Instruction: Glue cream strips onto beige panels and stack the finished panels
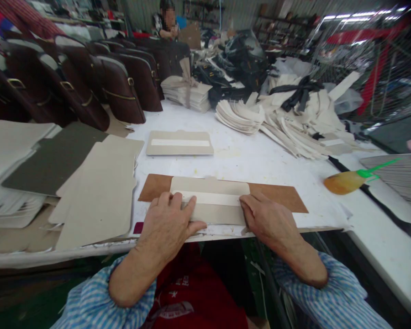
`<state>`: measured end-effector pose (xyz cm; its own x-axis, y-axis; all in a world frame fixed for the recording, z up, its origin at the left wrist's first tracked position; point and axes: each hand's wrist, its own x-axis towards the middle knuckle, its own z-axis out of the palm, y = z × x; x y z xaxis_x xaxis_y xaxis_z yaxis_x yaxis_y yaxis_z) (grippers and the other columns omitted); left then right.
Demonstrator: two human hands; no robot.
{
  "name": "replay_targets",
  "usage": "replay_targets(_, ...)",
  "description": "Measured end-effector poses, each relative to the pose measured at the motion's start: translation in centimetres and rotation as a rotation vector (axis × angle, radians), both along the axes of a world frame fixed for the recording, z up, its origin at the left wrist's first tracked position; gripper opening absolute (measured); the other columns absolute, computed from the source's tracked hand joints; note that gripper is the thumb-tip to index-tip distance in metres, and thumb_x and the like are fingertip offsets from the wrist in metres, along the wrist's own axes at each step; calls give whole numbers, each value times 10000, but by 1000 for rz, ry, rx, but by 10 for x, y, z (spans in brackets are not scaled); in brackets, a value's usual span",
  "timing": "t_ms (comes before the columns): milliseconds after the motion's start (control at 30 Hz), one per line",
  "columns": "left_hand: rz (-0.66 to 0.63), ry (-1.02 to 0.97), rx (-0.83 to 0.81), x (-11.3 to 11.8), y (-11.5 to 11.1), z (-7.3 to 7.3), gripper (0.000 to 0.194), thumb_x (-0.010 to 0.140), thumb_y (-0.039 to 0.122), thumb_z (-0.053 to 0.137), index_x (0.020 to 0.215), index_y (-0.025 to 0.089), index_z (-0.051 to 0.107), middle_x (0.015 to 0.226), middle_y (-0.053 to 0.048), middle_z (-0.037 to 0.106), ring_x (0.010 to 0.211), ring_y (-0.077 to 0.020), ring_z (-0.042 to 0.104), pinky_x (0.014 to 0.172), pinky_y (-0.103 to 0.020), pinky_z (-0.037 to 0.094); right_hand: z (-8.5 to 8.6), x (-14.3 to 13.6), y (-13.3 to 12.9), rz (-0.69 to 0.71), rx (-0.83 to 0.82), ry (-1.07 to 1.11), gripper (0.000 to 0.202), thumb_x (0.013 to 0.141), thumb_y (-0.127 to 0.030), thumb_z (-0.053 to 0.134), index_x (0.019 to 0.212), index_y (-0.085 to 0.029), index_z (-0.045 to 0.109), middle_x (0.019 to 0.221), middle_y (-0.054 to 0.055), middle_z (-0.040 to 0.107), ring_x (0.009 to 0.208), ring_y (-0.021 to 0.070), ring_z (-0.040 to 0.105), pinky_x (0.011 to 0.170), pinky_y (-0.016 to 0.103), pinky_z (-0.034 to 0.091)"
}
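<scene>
In front of me a beige board panel (pixel 214 215) with a white strip (pixel 212 198) along its middle lies across a longer brown strip (pixel 277 196), whose ends stick out on both sides. My left hand (pixel 171 219) rests on the panel's left part, fingers spread and thumb stretched along its near edge. At the panel's right end my right hand (pixel 269 219) is closed, its bunched fingers pressed to the edge of the board. Farther back lies a similar beige panel (pixel 180 148), also with a white strip.
Left are stacked beige boards (pixel 102 192) and a dark grey sheet (pixel 58 157). Behind them stand several brown leather bags (pixel 118 84). Back right lie bundled beige strips (pixel 294 128). A yellow bottle with green nozzle (pixel 344 182) is at right. A person (pixel 167 23) is beyond the table.
</scene>
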<state>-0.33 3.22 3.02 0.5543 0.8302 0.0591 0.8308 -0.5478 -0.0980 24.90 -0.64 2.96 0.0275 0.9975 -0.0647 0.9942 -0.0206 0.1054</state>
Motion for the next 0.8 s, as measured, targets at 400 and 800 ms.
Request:
replay_targets(400, -34, -71, 115, 0, 0, -7, 632, 841, 607, 784, 1309, 187, 721, 1111, -191, 665, 1002, -400, 612, 796, -504, 569, 5, -16, -12, 106, -91, -169, 582, 1009, -119, 481, 1562, -299, 485, 1160, 118, 590, 791, 256, 702, 522, 312, 460)
replay_targets(800, -52, -620, 217, -38, 0, -49, 235, 1070, 293, 491, 1110, 122, 647, 1181, -154, 715, 1112, -273, 666, 1018, -441, 557, -42, 29, -12, 104, 481, 340, 320, 1055, -258, 447, 1221, -117, 681, 1190, 127, 697, 1102, 302, 608, 1008, 475, 494)
